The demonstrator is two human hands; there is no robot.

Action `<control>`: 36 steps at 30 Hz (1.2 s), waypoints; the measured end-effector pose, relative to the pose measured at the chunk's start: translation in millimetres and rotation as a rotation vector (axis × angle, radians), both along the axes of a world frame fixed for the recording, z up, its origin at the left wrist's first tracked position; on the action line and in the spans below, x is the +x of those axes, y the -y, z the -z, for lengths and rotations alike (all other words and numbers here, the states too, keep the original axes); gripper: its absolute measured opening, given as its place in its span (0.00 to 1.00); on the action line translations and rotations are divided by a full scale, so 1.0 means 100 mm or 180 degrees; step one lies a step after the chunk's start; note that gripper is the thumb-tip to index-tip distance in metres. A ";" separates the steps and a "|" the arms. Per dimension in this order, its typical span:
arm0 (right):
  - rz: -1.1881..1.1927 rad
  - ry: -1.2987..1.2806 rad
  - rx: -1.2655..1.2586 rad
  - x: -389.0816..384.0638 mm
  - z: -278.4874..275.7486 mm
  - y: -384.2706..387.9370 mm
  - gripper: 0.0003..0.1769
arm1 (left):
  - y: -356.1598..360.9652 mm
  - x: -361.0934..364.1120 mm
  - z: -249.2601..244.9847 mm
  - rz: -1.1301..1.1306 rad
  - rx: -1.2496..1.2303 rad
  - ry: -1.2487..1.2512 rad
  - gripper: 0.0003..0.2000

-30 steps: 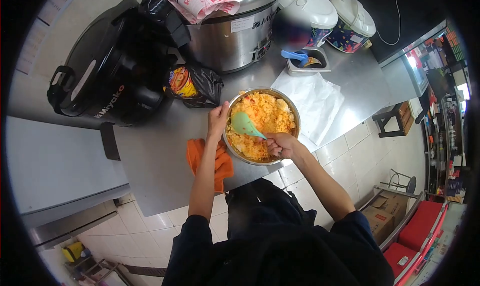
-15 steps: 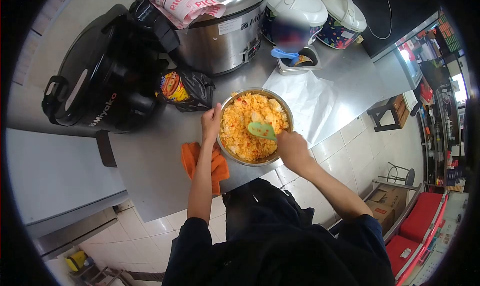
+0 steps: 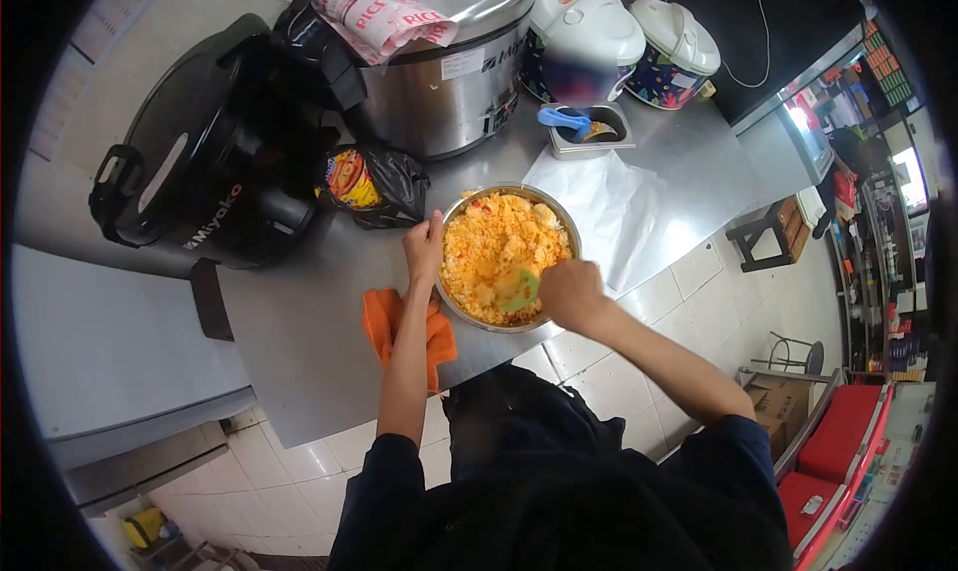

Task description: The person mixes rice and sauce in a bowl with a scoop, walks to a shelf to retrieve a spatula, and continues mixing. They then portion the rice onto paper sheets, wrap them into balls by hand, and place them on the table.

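Note:
A round metal bowl filled with orange rice rests at the steel table's front edge. My left hand grips the bowl's left rim. In my right hand, over the right side of the bowl, is a green spatula; its blade is partly in the rice near the front, and its handle is hidden by the fingers. An orange cloth lies beneath my left forearm, left of the bowl. White paper is spread behind and right of the bowl.
On the steel table stand a black Miyako cooker, a large steel cooker, two patterned rice cookers, a metal container with blue-handled utensils, and a black bag with a yellow packet. A wooden stool stands at the right.
My right hand and the spatula have moved slightly left and toward the bowl's front, and the blade sits lower in the rice. My left hand stays on the rim.

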State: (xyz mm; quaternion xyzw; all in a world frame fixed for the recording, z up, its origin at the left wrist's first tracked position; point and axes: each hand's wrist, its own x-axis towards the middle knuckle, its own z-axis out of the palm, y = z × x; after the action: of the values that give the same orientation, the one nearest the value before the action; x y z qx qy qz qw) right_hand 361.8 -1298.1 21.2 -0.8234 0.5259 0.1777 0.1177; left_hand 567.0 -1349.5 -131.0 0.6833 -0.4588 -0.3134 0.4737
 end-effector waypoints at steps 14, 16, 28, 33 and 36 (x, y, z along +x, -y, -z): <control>-0.1801 0.0600 -0.0641 0.12 0.62 0.28 0.06 | 0.04 0.00 -0.01 0.0046 -0.0057 0.0001 0.25; -0.1849 0.0322 -0.0444 0.05 0.46 0.18 0.10 | 0.04 -0.02 0.00 0.0071 0.0044 0.0013 0.25; -0.0047 -0.0029 -0.0566 -0.34 -0.31 0.09 0.10 | 0.04 -0.02 -0.01 0.0177 0.0026 0.0355 0.25; 0.0380 -0.0129 -0.0388 -0.12 0.27 0.46 0.06 | 0.07 0.00 -0.05 0.0384 0.0095 0.0331 0.24; 0.0112 0.0154 -0.0345 0.08 0.53 0.64 0.07 | 0.08 -0.02 -0.02 0.0357 0.0085 0.0172 0.24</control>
State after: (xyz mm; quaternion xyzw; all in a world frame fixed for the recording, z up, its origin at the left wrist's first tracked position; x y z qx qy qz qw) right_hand 369.4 -1362.1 -32.0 -0.8233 0.5461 0.1269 0.0887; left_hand 565.1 -1357.9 -129.3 0.6710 -0.5048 -0.3270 0.4336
